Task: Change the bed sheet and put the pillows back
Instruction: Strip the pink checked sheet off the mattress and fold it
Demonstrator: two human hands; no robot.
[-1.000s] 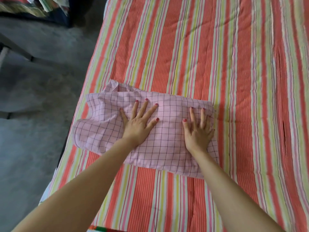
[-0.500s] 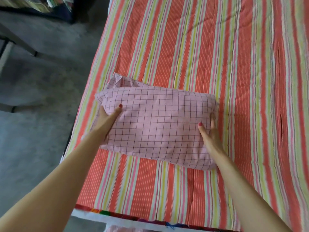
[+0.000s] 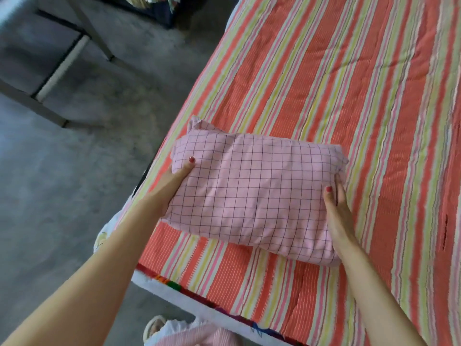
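Observation:
A pink pillow (image 3: 252, 193) with a thin dark grid pattern lies near the bed's left edge, on an orange, pink and yellow-green striped sheet (image 3: 349, 83). My left hand (image 3: 174, 181) grips the pillow's left end, thumb on top, fingers hidden beneath. My right hand (image 3: 335, 208) holds the right end, thumb on top, fingers along the side. A loose flap of the pillowcase sticks out at the far left corner.
Grey concrete floor (image 3: 74, 183) lies left of the bed. A metal frame with a white bar (image 3: 62, 68) stands at the upper left. A white edge with coloured trim (image 3: 199, 303) runs along the bed's near end. A sandalled foot (image 3: 154, 328) shows below.
Both hands left the top of the pillow, where they pressed flat, and took hold of its two ends. The pillow has plumped up and its left flap is tucked in.

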